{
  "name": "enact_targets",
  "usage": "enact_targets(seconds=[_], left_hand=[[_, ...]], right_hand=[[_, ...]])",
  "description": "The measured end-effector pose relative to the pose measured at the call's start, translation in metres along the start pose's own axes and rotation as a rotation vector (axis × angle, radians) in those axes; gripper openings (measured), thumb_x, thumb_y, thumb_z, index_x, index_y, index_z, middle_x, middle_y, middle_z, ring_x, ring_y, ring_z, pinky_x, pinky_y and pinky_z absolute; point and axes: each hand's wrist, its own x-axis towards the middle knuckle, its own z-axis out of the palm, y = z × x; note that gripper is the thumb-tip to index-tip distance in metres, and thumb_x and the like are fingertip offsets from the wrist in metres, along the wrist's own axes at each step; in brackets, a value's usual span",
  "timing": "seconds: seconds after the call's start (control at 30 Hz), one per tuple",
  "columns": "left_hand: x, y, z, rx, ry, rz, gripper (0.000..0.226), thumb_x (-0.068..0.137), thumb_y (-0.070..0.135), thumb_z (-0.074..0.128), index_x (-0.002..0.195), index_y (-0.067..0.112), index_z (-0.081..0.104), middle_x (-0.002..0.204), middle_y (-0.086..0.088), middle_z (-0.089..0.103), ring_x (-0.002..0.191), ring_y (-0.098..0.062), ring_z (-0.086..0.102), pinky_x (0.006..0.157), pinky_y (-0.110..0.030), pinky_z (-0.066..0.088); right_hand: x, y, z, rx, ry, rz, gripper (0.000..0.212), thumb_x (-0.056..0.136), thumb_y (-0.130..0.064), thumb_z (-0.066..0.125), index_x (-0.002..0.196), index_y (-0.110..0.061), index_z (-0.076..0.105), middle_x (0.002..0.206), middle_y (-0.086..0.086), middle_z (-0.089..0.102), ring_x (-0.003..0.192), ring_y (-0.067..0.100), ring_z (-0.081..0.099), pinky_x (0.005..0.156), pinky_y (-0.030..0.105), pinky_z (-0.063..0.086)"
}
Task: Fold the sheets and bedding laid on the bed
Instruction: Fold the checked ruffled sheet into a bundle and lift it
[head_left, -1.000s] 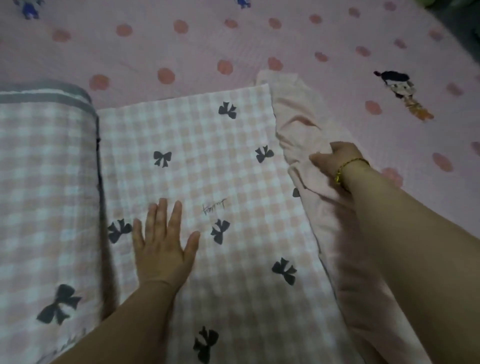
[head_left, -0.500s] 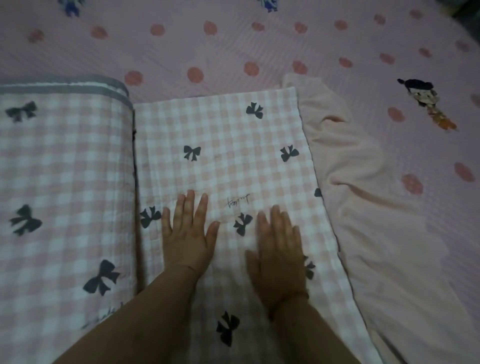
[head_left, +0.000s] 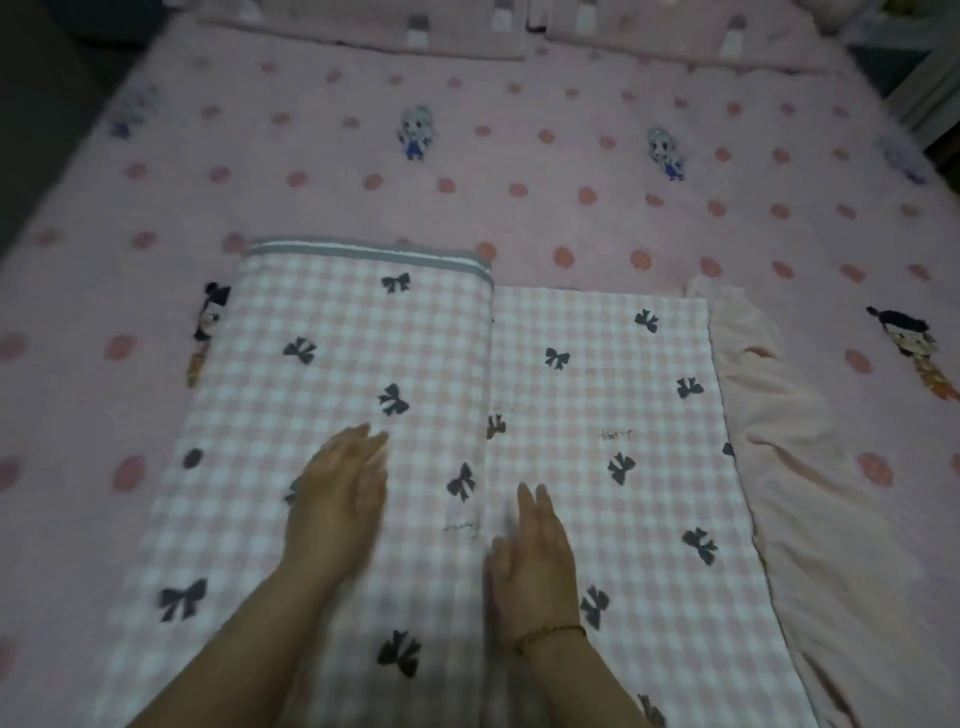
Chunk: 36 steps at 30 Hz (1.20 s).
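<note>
A pink-and-white checked blanket with black bows lies on the bed in two parts: a thick folded stack (head_left: 343, 395) with a grey striped edge on the left, and a flat single layer (head_left: 613, 405) on the right. My left hand (head_left: 337, 499) lies flat, fingers straight, on the folded stack. My right hand (head_left: 535, 551), with a gold bracelet at the wrist, rests flat on the flat layer, right beside the stack's edge. A plain pale pink sheet (head_left: 810, 467) lies crumpled along the blanket's right side. Both hands are blurred.
The bed is covered by a pink sheet with red dots and cartoon figures (head_left: 519, 171). Pink pillows (head_left: 649, 31) lie along the far edge. A dark gap (head_left: 47, 104) runs along the bed's left side.
My left hand moved from the flat layer onto the folded stack. My right hand left the plain pink sheet, then slid left to the stack's edge. The view has pulled back.
</note>
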Motion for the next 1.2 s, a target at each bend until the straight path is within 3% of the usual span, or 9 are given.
enact_targets(seconds=[0.1, 0.2, 0.3, 0.47, 0.6, 0.7, 0.93, 1.1, 1.2], left_hand=[[-0.02, -0.075, -0.051, 0.131, 0.051, -0.429, 0.059, 0.092, 0.026, 0.053, 0.143, 0.008, 0.032, 0.152, -0.012, 0.026, 0.141, -0.027, 0.021, 0.115, -0.037, 0.017], [-0.03, -0.128, -0.084, 0.08, -0.102, -0.58, 0.083, 0.081, 0.052, 0.06, 0.146, 0.013, 0.028, 0.15, -0.012, 0.03, 0.137, -0.03, 0.03, 0.113, -0.043, 0.025], [-0.028, -0.142, -0.092, -0.354, -0.145, -0.677, 0.065, 0.082, 0.037, 0.066, 0.137, 0.012, 0.042, 0.134, -0.012, 0.051, 0.119, -0.032, 0.051, 0.096, -0.039, 0.04], [-0.027, -0.148, -0.115, -0.434, -0.276, -0.741, 0.047, 0.086, 0.026, 0.064, 0.124, 0.0, 0.054, 0.12, -0.02, 0.06, 0.093, -0.03, 0.059, 0.085, -0.037, 0.046], [-0.038, -0.127, -0.119, -0.444, -0.218, -0.678, 0.042, 0.089, 0.021, 0.061, 0.121, -0.006, 0.055, 0.121, -0.021, 0.059, 0.105, -0.034, 0.058, 0.09, -0.035, 0.044], [-0.04, -0.105, -0.134, -0.551, -0.246, -0.629, 0.041, 0.088, 0.02, 0.062, 0.122, -0.003, 0.055, 0.112, -0.016, 0.061, 0.091, -0.027, 0.058, 0.082, -0.034, 0.046], [-0.049, -0.032, -0.164, -0.716, -0.318, -0.474, 0.044, 0.084, 0.016, 0.065, 0.123, -0.002, 0.053, 0.104, -0.014, 0.064, 0.08, -0.026, 0.062, 0.065, -0.03, 0.05], [-0.064, 0.056, -0.152, -0.753, -0.326, -0.279, 0.002, 0.086, 0.01, 0.062, 0.085, 0.01, 0.06, 0.08, -0.003, 0.063, 0.055, -0.01, 0.065, 0.041, -0.015, 0.049], [-0.069, 0.116, -0.121, -0.72, -0.309, -0.177, 0.012, 0.085, 0.01, 0.063, 0.075, 0.015, 0.06, 0.076, -0.002, 0.064, 0.047, -0.006, 0.064, 0.042, -0.015, 0.049]], right_hand=[[-0.019, -0.043, 0.032, 0.027, -0.119, -0.091, 0.063, 0.098, -0.033, 0.035, 0.148, -0.023, -0.003, 0.156, -0.004, -0.011, 0.144, 0.014, -0.005, 0.115, 0.024, 0.002], [-0.032, -0.06, 0.053, -0.188, -0.177, -0.03, 0.062, 0.1, -0.031, 0.03, 0.148, -0.023, -0.009, 0.151, 0.0, -0.026, 0.143, 0.021, -0.016, 0.116, 0.032, -0.005], [-0.036, -0.066, 0.059, -0.252, -0.158, 0.04, 0.06, 0.1, -0.028, 0.027, 0.148, -0.022, -0.009, 0.152, 0.004, -0.024, 0.143, 0.023, -0.015, 0.117, 0.034, -0.006], [-0.056, -0.08, 0.077, -0.245, -0.048, 0.093, 0.053, 0.101, -0.023, 0.022, 0.149, -0.025, -0.001, 0.155, 0.006, -0.017, 0.144, 0.022, -0.013, 0.116, 0.032, -0.008], [-0.071, -0.091, 0.088, -0.272, -0.104, 0.147, 0.052, 0.101, -0.026, 0.021, 0.149, -0.026, 0.0, 0.156, 0.004, -0.016, 0.144, 0.024, -0.014, 0.116, 0.036, -0.007], [-0.074, -0.109, 0.088, -0.199, -0.171, 0.138, 0.055, 0.101, -0.03, 0.026, 0.149, -0.025, 0.001, 0.157, 0.001, -0.009, 0.145, 0.022, -0.009, 0.116, 0.039, -0.005], [-0.095, -0.144, 0.059, 0.468, -0.058, -0.001, 0.048, 0.101, -0.03, 0.027, 0.148, -0.025, 0.016, 0.156, -0.004, 0.014, 0.143, 0.012, 0.013, 0.119, 0.036, 0.009], [-0.119, -0.118, -0.011, 0.83, -0.059, -0.074, 0.052, 0.099, -0.039, 0.031, 0.147, -0.024, 0.018, 0.152, -0.008, 0.021, 0.137, 0.005, 0.023, 0.105, 0.016, 0.02], [-0.128, -0.083, -0.058, 0.919, 0.002, -0.125, 0.055, 0.097, -0.038, 0.037, 0.146, -0.024, 0.02, 0.151, -0.008, 0.025, 0.132, 0.003, 0.029, 0.1, 0.015, 0.026]])
